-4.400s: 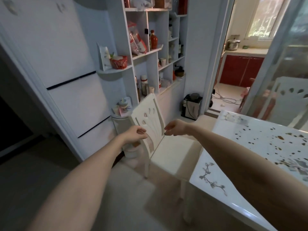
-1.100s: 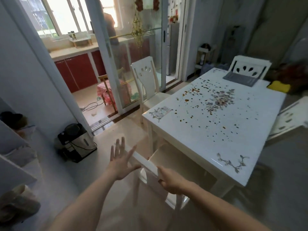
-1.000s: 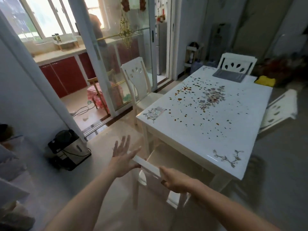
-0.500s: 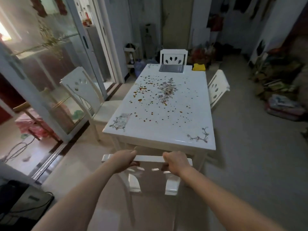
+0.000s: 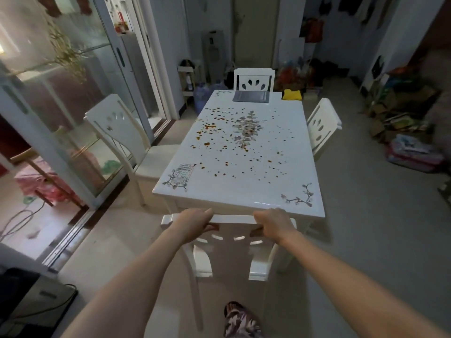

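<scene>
The left hand and the right hand both grip the top rail of a white chair, fingers curled over the far edge of the rail and thumbs on the near side. The chair stands at the near end of a white table, its back facing the person and its top rail just beside the table edge.

The only print in sight is a square sticker on the near left corner of the table; its lines of writing are too small to read. The tabletop carries a flower pattern in the middle and scattered brown spots. At its far end lie a grey mat and, to the right of it, a yellow cloth.

On the floor past the far left corner of the table stands a large blue water jug; what it holds cannot be told. Just behind it a small white rack holds a bottle whose label is blurred. Along the right wall lies a heap of cardboard boxes and bags, their contents unclear.

Three more white chairs stand at the table: the left chair, the far chair and the right chair. A glass sliding door runs along the left.
</scene>
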Action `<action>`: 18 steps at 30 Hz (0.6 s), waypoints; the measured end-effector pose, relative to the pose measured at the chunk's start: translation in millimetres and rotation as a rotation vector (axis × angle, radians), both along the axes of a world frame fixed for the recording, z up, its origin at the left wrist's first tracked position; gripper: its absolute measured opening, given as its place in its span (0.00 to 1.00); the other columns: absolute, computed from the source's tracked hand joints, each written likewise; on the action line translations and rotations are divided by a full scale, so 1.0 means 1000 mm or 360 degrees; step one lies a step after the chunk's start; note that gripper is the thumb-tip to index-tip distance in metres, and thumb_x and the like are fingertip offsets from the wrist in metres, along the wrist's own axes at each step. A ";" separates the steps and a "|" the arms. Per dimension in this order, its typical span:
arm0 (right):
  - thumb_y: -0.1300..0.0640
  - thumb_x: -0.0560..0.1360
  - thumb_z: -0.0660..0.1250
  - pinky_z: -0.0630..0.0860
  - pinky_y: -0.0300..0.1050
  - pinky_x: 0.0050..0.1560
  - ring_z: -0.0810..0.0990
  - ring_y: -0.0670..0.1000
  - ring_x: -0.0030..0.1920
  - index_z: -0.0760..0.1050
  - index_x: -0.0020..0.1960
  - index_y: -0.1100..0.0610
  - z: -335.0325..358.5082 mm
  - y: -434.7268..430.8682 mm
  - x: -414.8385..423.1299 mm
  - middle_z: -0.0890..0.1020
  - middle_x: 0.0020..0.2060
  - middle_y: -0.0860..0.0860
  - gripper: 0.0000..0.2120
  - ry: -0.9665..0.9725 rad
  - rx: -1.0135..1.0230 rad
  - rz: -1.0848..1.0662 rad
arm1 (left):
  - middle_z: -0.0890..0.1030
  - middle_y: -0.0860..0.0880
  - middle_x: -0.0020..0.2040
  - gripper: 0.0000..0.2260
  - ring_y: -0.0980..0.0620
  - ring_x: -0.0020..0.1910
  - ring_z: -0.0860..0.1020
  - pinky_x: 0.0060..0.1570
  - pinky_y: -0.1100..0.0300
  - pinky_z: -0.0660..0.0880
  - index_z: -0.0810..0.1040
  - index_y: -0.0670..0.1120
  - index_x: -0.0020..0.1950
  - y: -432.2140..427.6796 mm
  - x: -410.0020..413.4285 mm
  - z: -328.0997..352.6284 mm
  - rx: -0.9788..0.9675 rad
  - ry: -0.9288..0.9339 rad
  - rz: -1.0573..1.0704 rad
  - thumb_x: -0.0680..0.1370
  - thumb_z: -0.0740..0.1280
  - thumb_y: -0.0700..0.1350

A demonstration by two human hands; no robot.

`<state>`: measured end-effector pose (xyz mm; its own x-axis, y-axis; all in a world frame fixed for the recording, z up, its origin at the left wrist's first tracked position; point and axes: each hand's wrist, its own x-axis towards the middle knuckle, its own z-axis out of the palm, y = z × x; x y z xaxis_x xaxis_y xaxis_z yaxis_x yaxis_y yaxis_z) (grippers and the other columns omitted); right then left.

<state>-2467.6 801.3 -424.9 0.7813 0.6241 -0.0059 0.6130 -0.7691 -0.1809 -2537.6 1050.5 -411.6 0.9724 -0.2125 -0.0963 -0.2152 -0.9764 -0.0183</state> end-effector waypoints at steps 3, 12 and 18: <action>0.47 0.72 0.72 0.69 0.44 0.35 0.72 0.50 0.34 0.65 0.37 0.52 -0.007 0.006 -0.002 0.77 0.34 0.50 0.17 -0.0066 -0.0057 -0.0019 | 0.79 0.45 0.53 0.18 0.43 0.53 0.78 0.42 0.53 0.70 0.69 0.43 0.54 0.008 0.004 0.000 0.0027 0.0039 -0.0013 0.78 0.61 0.57; 0.40 0.71 0.69 0.64 0.43 0.37 0.78 0.56 0.40 0.66 0.40 0.53 -0.001 0.035 0.015 0.80 0.39 0.54 0.19 -0.0013 -0.0048 -0.0033 | 0.80 0.47 0.53 0.20 0.43 0.53 0.77 0.39 0.55 0.63 0.71 0.43 0.52 0.034 0.027 0.007 0.0065 -0.0045 0.0016 0.77 0.61 0.60; 0.39 0.69 0.71 0.63 0.45 0.36 0.70 0.54 0.36 0.59 0.34 0.53 0.009 0.028 0.046 0.70 0.31 0.50 0.25 0.0043 -0.0100 0.0009 | 0.79 0.46 0.47 0.20 0.43 0.48 0.77 0.37 0.55 0.62 0.70 0.44 0.48 0.028 0.046 0.000 -0.0050 -0.0201 0.0033 0.77 0.60 0.62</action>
